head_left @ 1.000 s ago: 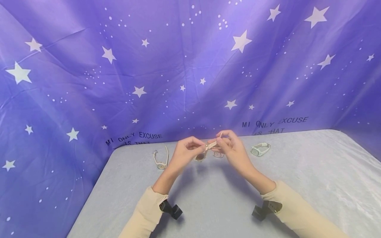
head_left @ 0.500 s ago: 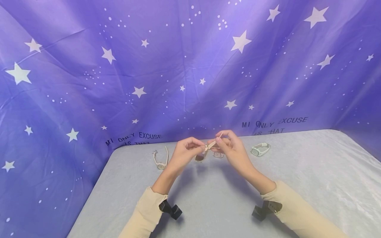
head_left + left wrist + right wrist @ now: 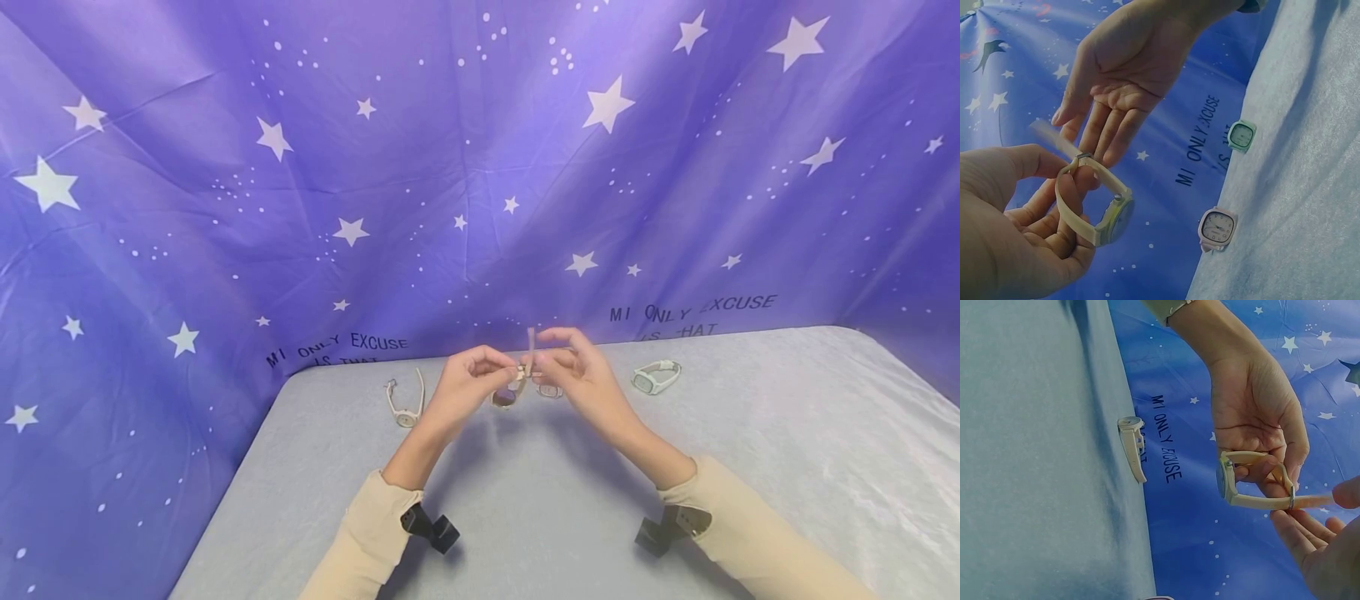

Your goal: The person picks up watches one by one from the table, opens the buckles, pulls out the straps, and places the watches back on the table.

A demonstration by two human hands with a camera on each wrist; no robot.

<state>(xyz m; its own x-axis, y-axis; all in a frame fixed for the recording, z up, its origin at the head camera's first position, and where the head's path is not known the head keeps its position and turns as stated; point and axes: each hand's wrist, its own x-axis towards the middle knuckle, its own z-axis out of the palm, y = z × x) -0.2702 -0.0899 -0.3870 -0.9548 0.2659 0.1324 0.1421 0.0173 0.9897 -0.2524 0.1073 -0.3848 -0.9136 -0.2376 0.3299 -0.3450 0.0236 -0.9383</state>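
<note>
A cream wristwatch (image 3: 1113, 219) is held up over the table, its strap looped through the buckle (image 3: 1085, 155). My left hand (image 3: 468, 383) pinches the strap beside the buckle; in the right wrist view that left hand (image 3: 1257, 419) has its fingers curled around the loop. The watch's dial hangs below the fingers. The free strap end (image 3: 531, 350) stands upright in the head view and is blurred in the left wrist view. My right hand (image 3: 592, 387) is beside it, fingers fairly straight, fingertips at the buckle and thumb tip near the strap end.
On the grey cloth-covered table (image 3: 517, 517) lie another cream watch (image 3: 406, 417) at left, a pink watch (image 3: 550, 390) behind the hands and a pale green watch (image 3: 656, 377) at right. A purple star-print curtain (image 3: 465, 167) hangs behind the table's far edge.
The free strap end has swung from leaning right, between the right thumb and index finger, to standing upright, away from the index finger. The left hand keeps its grip in place.
</note>
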